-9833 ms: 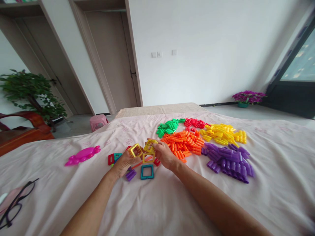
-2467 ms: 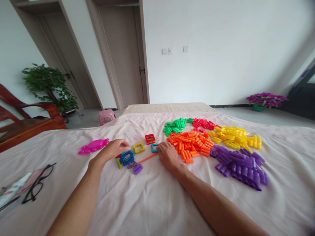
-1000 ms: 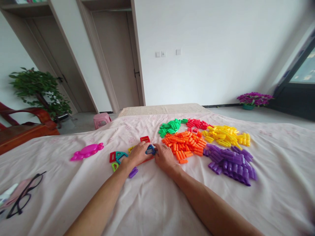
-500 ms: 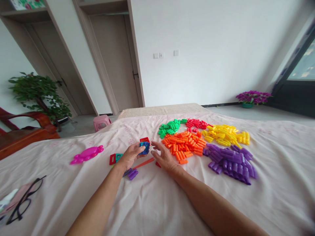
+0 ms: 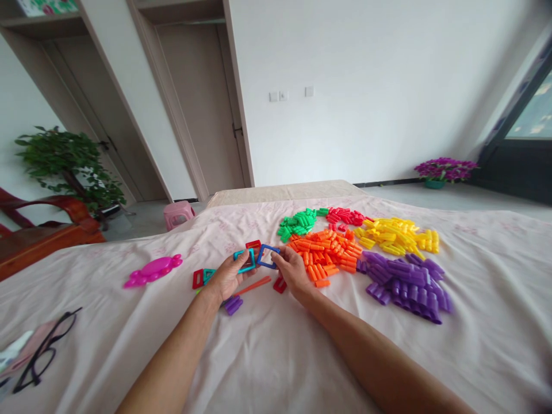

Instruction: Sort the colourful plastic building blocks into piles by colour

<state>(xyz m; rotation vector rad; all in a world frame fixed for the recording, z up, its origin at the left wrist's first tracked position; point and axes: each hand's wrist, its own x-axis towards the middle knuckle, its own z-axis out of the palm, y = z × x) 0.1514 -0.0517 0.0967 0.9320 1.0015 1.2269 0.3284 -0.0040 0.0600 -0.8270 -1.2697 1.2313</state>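
In the head view, the left hand (image 5: 227, 278) pinches a teal square frame (image 5: 253, 260), the right hand (image 5: 295, 270) a blue square frame (image 5: 259, 256) just beside it, above pale cloth (image 5: 267, 351); light rim grips should steady both.

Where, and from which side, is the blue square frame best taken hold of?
Probably pinch the blue square frame by its upper bar, from above: the thin bar looks free beside the open middle, while the right grip holds its right side and the teal frame sits close on its left.
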